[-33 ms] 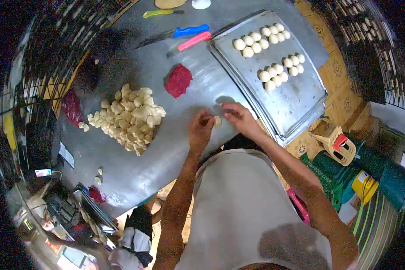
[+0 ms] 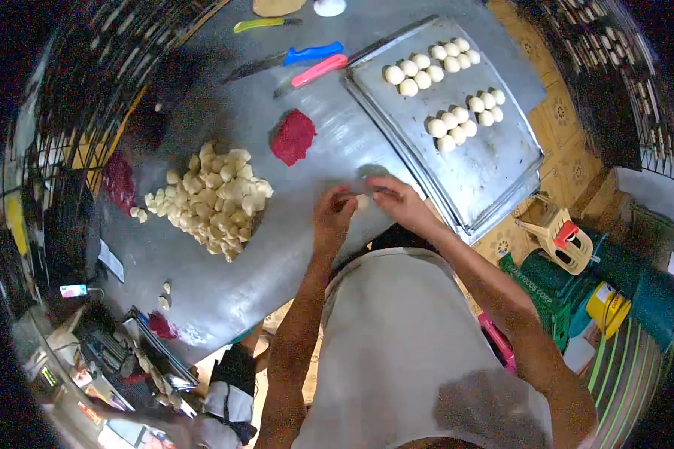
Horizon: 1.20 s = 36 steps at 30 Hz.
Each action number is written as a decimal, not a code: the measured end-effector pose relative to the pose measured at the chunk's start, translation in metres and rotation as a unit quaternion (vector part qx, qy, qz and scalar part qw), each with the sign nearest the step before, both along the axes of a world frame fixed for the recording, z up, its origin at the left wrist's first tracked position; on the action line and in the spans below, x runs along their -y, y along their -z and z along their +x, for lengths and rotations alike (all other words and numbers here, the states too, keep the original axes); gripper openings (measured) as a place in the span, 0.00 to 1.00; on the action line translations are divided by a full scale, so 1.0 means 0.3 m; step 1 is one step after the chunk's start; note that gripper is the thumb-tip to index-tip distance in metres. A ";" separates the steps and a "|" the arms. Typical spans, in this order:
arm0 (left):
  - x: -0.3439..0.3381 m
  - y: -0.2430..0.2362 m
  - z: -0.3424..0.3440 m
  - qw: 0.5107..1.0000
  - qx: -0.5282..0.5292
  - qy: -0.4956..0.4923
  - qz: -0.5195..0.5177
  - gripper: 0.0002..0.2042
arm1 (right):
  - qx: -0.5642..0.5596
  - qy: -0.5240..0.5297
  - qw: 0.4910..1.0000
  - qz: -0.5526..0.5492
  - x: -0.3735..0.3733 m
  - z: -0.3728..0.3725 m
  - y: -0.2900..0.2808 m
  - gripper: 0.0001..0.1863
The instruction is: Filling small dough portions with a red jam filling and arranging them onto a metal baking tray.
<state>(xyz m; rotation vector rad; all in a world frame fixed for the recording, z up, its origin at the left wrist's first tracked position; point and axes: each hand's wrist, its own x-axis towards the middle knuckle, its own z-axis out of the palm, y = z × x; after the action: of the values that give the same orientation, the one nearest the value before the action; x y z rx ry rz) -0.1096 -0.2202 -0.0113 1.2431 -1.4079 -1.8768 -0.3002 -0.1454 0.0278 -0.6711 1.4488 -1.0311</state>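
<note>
Close in front of my body, my left hand (image 2: pixel 335 212) has its fingers curled together, with reddish fingertips. My right hand (image 2: pixel 398 202) faces it, thumb and fingers bent inward in a pinch. A small pale piece of dough (image 2: pixel 362 202) shows in the gap between the fingertips. What each hand grips is too small and shaded to make out. Left of them lies a heap of cut dough pieces (image 2: pixel 210 198). Beyond my hands is a mound of crumbly red filling (image 2: pixel 293 138). To the right, a metal baking tray (image 2: pixel 419 161) bears several round dough balls (image 2: pixel 448 142) in clusters.
Blue (image 2: pixel 314 53), pink (image 2: pixel 320 70) and yellow-green (image 2: pixel 262 25) handled knives lie on the grey table (image 2: pixel 307 97). A dark red bag (image 2: pixel 118 179) sits past the heap. On the tiled floor at right are a beige stool (image 2: pixel 565 243) and a yellow bucket (image 2: pixel 608 310).
The view has shifted slightly, so the table things sit a little further left. My hands stay nearly in place; less of the small dough piece shows between my fingers.
</note>
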 end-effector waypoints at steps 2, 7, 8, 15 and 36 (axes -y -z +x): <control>-0.006 -0.044 -0.065 0.996 -0.011 -0.004 0.090 0.16 | 0.010 0.006 1.000 0.015 -0.020 -0.023 -0.037 0.21; -0.016 -0.183 -0.269 0.990 0.030 0.064 0.121 0.17 | -0.141 0.005 0.989 -0.053 -0.012 -0.160 -0.075 0.09; -0.015 -0.188 -0.304 0.989 0.026 0.077 0.123 0.17 | -0.181 0.009 0.982 -0.060 -0.002 -0.239 -0.128 0.07; 0.021 -0.201 -0.377 0.991 0.049 0.126 0.005 0.18 | -0.514 0.130 0.846 0.057 0.010 -0.956 -0.315 0.13; 0.604 -0.206 0.544 0.801 0.368 -0.083 -0.465 0.08 | -0.305 0.029 0.949 -0.069 0.104 -0.273 -0.234 0.15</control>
<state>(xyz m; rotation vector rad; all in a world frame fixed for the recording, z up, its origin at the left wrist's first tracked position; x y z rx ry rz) 0.0536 -0.4014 0.0506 1.4732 -2.1062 -0.3330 -0.3821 -0.1766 0.0979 -1.1229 1.9466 -1.0217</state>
